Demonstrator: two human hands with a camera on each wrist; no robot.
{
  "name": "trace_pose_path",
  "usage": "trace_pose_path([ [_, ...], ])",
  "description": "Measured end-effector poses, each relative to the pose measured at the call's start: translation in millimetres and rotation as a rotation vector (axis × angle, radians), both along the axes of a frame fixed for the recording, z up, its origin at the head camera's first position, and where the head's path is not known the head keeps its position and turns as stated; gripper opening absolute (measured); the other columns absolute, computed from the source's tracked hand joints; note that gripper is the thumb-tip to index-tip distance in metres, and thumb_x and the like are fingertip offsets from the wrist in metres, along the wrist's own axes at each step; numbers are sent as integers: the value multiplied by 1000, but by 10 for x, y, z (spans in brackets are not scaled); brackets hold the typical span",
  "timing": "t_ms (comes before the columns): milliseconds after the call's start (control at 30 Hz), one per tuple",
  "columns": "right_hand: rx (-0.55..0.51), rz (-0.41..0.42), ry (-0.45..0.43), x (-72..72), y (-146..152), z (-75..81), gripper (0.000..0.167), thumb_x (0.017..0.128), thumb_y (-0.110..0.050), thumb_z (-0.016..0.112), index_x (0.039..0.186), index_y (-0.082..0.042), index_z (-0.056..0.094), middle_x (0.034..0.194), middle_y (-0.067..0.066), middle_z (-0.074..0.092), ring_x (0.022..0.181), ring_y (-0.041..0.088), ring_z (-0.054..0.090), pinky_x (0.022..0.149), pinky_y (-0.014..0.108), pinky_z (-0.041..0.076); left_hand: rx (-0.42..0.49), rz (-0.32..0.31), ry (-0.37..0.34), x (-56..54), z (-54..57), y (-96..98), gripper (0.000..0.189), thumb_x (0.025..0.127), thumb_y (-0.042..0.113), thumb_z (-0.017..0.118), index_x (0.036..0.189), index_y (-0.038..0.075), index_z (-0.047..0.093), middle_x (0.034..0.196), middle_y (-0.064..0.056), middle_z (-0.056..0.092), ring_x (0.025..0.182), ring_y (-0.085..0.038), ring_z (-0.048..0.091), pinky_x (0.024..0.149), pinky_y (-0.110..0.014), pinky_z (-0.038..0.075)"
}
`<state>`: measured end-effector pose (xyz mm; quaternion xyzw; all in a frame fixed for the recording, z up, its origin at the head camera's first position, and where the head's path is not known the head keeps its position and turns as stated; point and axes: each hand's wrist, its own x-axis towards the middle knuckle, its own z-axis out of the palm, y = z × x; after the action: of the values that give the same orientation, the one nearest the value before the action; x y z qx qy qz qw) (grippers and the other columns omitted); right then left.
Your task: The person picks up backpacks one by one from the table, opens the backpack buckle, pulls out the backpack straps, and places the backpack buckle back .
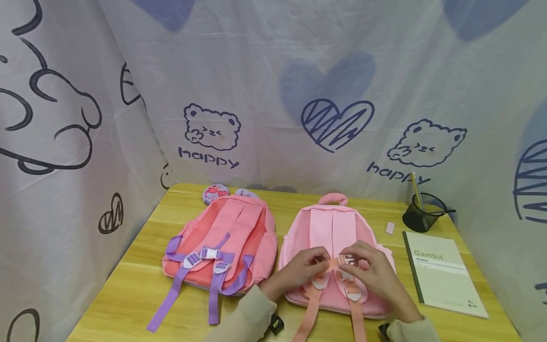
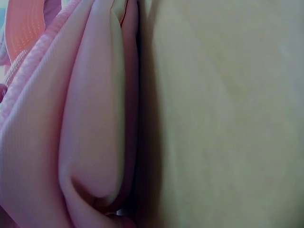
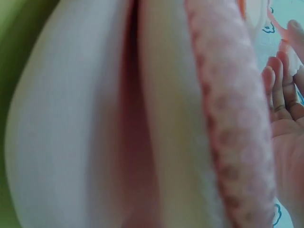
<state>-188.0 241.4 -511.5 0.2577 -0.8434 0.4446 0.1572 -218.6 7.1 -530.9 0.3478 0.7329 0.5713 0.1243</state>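
Note:
A pink backpack (image 1: pixel 314 213) lies on the table with its shoulder straps facing up. Over its lower half, my left hand (image 1: pixel 304 268) pinches the orange cross strap (image 1: pixel 333 264) from the left. My right hand (image 1: pixel 378 271) grips the same strap's right part, thumb and fingers around a pale buckle (image 1: pixel 349 260); the fingers partly cover it, so I cannot tell whether it is fastened. Below hang orange webbing ends (image 1: pixel 310 311) with white adjusters. In the right wrist view the right hand (image 3: pixel 289 142) shows beside the bag's blurred pink side (image 3: pixel 232 114). The left wrist view shows mostly the bag's side (image 2: pixel 95 95).
Left of it lies a coral-pink backpack (image 1: pixel 239 213) with purple straps and a fastened white buckle (image 1: pixel 210 253). On the right are a notebook (image 1: pixel 444 270), a small pink block (image 1: pixel 390 228) and a black mesh cup (image 1: pixel 416 219) with a pencil. A printed curtain (image 1: pixel 265 85) encloses the table.

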Motion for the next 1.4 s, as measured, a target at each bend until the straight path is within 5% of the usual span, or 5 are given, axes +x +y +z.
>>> trace_pose_path([
  [333,-17,33,7,13,33,9,31,81,3,84,103,-16,75,93,-4,68,81,3,64,71,22,57,-12,-45,-43,-22,1,4,12,105,14,58,104,5,65,95,-12,63,82,0,53,75,-17,46],
  [700,-61,-108,-157,-12,186,137,19,92,-4,77,111,-5,74,102,3,68,90,4,62,79,17,55,2,-8,-73,-18,-26,15,13,106,17,58,109,6,64,98,-14,65,84,-1,56,76,-17,47],
  [967,-14,-148,-105,-66,334,208,21,93,-3,76,113,-6,74,106,4,67,94,-1,61,81,13,53,-51,60,-101,-15,-57,26,17,100,12,66,117,12,67,104,-4,67,93,-2,58,88,-21,48],
  [1400,54,-193,-112,-164,495,61,20,94,-10,76,114,-11,74,104,0,68,94,-3,61,82,16,52,-109,59,-57,-12,-84,3,36,92,5,73,124,18,66,111,-3,68,104,-8,61,98,-25,48],
])
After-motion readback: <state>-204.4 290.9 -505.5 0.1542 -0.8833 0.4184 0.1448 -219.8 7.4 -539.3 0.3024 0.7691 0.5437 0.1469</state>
